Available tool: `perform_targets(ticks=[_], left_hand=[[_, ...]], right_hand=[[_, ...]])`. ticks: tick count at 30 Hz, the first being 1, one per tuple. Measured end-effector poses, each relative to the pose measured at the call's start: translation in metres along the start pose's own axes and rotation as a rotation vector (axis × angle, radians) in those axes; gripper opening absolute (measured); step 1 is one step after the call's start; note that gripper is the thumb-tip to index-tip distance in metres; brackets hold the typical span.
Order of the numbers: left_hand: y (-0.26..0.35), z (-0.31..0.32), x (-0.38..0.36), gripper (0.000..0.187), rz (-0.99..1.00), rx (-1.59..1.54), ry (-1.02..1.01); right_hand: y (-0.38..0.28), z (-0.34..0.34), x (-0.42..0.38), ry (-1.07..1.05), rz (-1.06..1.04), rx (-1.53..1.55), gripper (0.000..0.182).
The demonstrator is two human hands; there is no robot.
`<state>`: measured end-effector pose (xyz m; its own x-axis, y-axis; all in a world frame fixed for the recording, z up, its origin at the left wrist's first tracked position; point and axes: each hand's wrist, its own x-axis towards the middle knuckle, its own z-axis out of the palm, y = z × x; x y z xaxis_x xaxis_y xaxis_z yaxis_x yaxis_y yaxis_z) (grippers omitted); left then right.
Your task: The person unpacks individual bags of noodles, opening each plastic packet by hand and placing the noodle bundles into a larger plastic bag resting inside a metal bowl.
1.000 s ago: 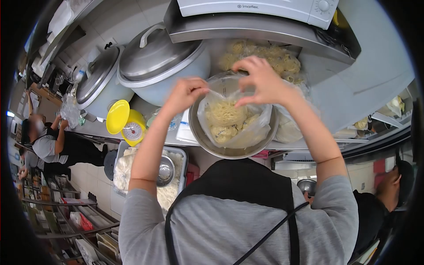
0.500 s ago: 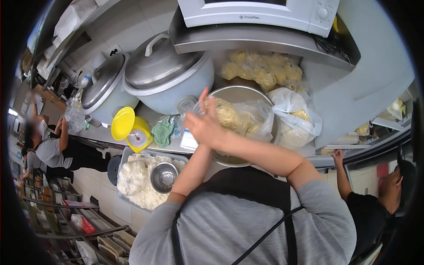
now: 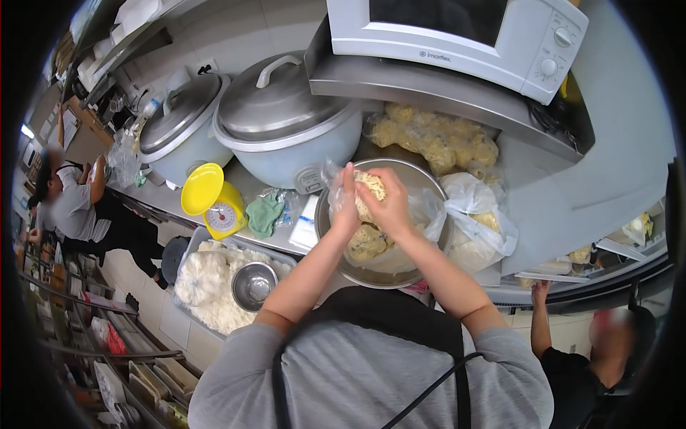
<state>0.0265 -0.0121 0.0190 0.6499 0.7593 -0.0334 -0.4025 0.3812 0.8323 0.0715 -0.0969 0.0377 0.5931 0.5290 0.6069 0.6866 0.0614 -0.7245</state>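
Observation:
Between my left hand (image 3: 346, 206) and my right hand (image 3: 391, 207) is a bundle of yellow noodles (image 3: 371, 187), with clear plastic bunched at its left. My palms press on it from both sides, fingers pointing away from me. It is held above a large metal bowl (image 3: 446, 247). Inside the bowl, under my hands, lie another bagged noodle bundle (image 3: 368, 243) and loose clear plastic (image 3: 429, 211). A white plastic bag (image 3: 475, 214) with noodles in it stands just right of the bowl.
Bagged noodles (image 3: 436, 139) are piled behind the bowl, below the shelf with a microwave (image 3: 457, 43). Two large lidded cookers (image 3: 286, 154) stand left, near a yellow scale (image 3: 223, 214) and green cloth (image 3: 264, 214). A rice tub (image 3: 214, 325) is lower left. People are at both sides.
My forearms were crossed left of the noodles; they are now apart, and both hands have come round the noodle bundle over the bowl. The view has shifted slightly.

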Motion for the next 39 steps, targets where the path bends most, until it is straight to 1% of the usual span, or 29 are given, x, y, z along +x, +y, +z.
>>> perform_targets(ticks=[2,3,4,5,6,7,8,9,10,11,12,14,15,16,18,19,20,22,24,25,27,28,30,31,33,34,36,37,39], left_hand=[[0.004,-0.001,0.012,0.037,-0.036,0.224,-0.042],[-0.008,-0.008,0.027,0.041,0.061,0.314,-0.053],[-0.011,-0.011,0.036,0.041,0.057,0.318,-0.056],[-0.012,-0.015,0.045,0.044,0.122,0.389,-0.133],[-0.011,-0.018,0.051,0.048,0.186,0.46,-0.21],[0.0,-0.012,0.05,0.042,0.338,0.714,-0.259],[-0.001,-0.01,0.049,0.042,0.335,0.717,-0.262],[-0.006,-0.006,0.046,0.036,0.525,0.875,-0.315],[-0.011,-0.004,0.043,0.031,0.717,1.031,-0.372],[-0.014,-0.002,0.043,0.022,0.566,1.412,-0.439],[-0.016,0.002,0.037,0.022,0.559,1.415,-0.449],[-0.014,0.012,0.027,0.029,0.746,1.52,-0.344],[-0.021,0.006,0.034,0.039,0.702,1.57,-0.418],[-0.029,0.001,0.039,0.039,0.696,1.573,-0.426],[-0.041,-0.007,0.049,0.042,0.918,1.635,-0.388],[-0.043,-0.008,0.053,0.042,0.914,1.637,-0.392],[-0.045,-0.009,0.056,0.044,0.892,1.689,-0.394],[-0.052,-0.013,0.062,0.046,0.86,1.741,-0.403],[-0.058,-0.018,0.07,0.045,0.72,1.843,-0.444],[-0.064,-0.022,0.073,0.045,0.715,1.843,-0.45],[-0.067,-0.023,0.075,0.042,0.771,1.877,-0.475],[-0.063,-0.02,0.078,0.042,0.774,1.875,-0.475],[-0.052,-0.015,0.081,0.03,0.796,2.004,-0.576],[-0.049,-0.012,0.082,0.03,0.792,2.001,-0.578],[-0.042,-0.005,0.085,0.019,0.842,1.942,-0.587],[-0.038,-0.003,0.086,0.019,0.842,1.943,-0.588],[-0.027,0.001,0.087,0.009,0.977,1.639,-0.598],[-0.015,0.006,0.084,0.009,0.975,1.639,-0.596],[0.014,0.022,0.078,0.008,0.801,1.37,-0.784]], right_hand=[[0.009,0.001,-0.008,0.009,0.227,0.18,0.046],[0.015,0.001,-0.01,0.012,0.232,0.179,0.046],[0.021,0.002,-0.011,-0.006,0.159,0.146,0.045],[0.026,0.003,-0.011,-0.023,0.088,0.115,0.044],[0.021,0.001,-0.006,-0.019,0.093,0.119,0.044],[0.01,-0.004,0.005,0.06,-0.1,-0.057,0.036],[0.012,-0.004,0.014,0.093,-0.193,-0.145,0.033],[0.013,-0.004,0.023,0.135,-0.284,-0.236,0.029],[0.026,0.001,0.029,0.094,-0.336,-0.226,0.023],[0.038,0.005,0.034,0.056,-0.388,-0.217,0.019],[0.052,0.01,0.035,0.06,-0.377,-0.218,0.019],[0.075,0.016,0.035,0.075,0.304,0.57,0.015],[0.062,0.011,0.035,0.121,0.371,0.755,0.015],[0.051,0.01,0.035,0.127,0.379,0.756,0.015],[0.037,0.011,0.033,0.228,0.526,1.013,0.021],[0.049,0.015,0.028,0.231,0.531,1.014,0.021],[0.066,0.02,0.023,0.158,0.359,0.837,0.021],[0.058,0.023,0.017,0.087,0.201,0.656,0.021],[0.044,0.03,0.01,0.27,0.695,0.956,0.018],[0.045,0.031,0.005,0.273,0.7,0.955,0.018],[0.049,0.031,-0.001,0.169,0.61,0.716,0.015],[0.05,0.026,0.0,0.169,0.608,0.715,0.015],[0.054,0.006,-0.003,0.001,0.044,0.01,0.008],[0.049,-0.006,-0.003,-0.001,0.048,0.008,0.008],[0.042,-0.026,-0.004,-0.35,-0.015,-0.973,0.008],[0.049,-0.029,-0.008,-0.349,-0.015,-0.972,0.008],[0.07,-0.031,-0.016,-0.439,-0.112,-1.004,0.01],[0.064,-0.046,-0.01,-0.442,-0.114,-1.003,0.01],[0.056,-0.08,0.01,-0.223,-0.416,-0.949,0.019]])
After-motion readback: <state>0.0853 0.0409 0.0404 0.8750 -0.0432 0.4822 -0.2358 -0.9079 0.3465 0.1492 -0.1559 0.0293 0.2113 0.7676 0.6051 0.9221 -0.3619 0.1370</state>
